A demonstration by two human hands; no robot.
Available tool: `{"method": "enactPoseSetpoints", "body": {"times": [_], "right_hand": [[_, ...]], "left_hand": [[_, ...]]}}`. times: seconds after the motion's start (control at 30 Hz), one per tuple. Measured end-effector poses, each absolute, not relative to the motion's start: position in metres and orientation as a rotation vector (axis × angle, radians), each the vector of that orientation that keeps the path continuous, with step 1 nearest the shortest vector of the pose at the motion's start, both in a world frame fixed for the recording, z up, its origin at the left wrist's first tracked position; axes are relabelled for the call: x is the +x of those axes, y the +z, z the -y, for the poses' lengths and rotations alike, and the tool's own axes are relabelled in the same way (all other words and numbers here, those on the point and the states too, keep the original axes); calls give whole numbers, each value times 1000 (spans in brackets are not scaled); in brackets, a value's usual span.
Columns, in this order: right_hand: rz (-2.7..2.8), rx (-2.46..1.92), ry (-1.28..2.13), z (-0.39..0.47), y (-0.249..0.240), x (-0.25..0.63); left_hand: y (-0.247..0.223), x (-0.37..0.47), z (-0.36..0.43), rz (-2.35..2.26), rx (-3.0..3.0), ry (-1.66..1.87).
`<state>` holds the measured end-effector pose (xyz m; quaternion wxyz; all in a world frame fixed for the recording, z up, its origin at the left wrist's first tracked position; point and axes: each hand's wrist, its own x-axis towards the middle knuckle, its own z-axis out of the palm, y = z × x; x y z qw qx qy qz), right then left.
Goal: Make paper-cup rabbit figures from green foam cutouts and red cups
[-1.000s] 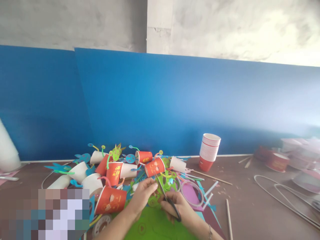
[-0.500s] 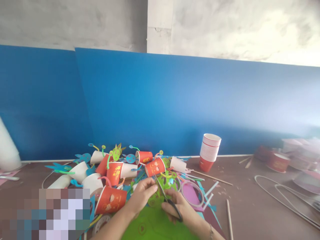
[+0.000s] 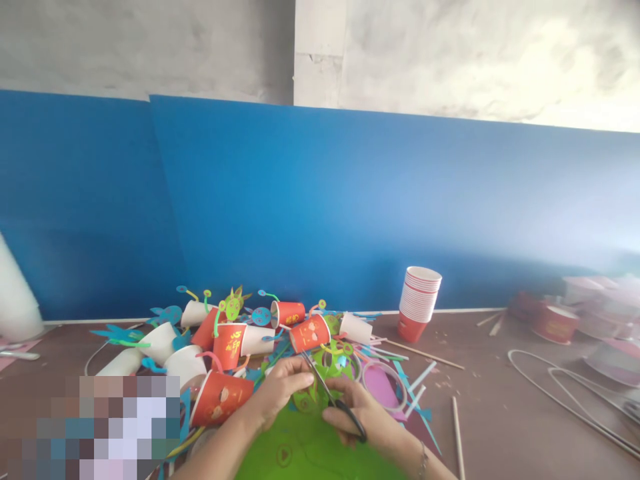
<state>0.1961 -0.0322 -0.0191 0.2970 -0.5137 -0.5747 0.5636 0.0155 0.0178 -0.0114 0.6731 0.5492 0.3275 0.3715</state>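
Seemingly the cutting is unfinished, for the right hand (image 3: 353,408) holds scissors (image 3: 326,387) close by the left hand (image 3: 281,390), whose grip I cannot tell, above a green sheet (image 3: 313,457), while decorated cups (image 3: 228,348) lie heaped and a cup stack (image 3: 419,303) stands untrimmed.

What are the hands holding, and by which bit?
The right hand holds scissors by the black handle. Whether the left hand pinches anything can't be told.

Table (image 3: 493,407): brown surface. Directly on it: 1 stack of nested paper cups (image 3: 419,307); 1 wooden stick (image 3: 458,437), nearer; looped cable (image 3: 620,443), right; jumble of cups (image 3: 229,347), left.
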Motion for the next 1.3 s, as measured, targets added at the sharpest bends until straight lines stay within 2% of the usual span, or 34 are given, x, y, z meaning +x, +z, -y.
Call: {"method": "enactPoseSetpoints", "body": {"times": [0.7, 0.83, 1.0, 1.3], "right_hand": [[1640, -1404, 1437, 26, -20, 205], [1521, -1493, 1262, 23, -22, 203], [1673, -1664, 884, 28, -19, 200], [1906, -1968, 474, 33, -1, 206]], "left_hand": [[-8, 11, -20, -722, 1144, 746], [-9, 12, -23, -760, 1102, 868], [-6, 12, -23, -810, 1084, 936], [7, 13, -15, -936, 1262, 770]]}}
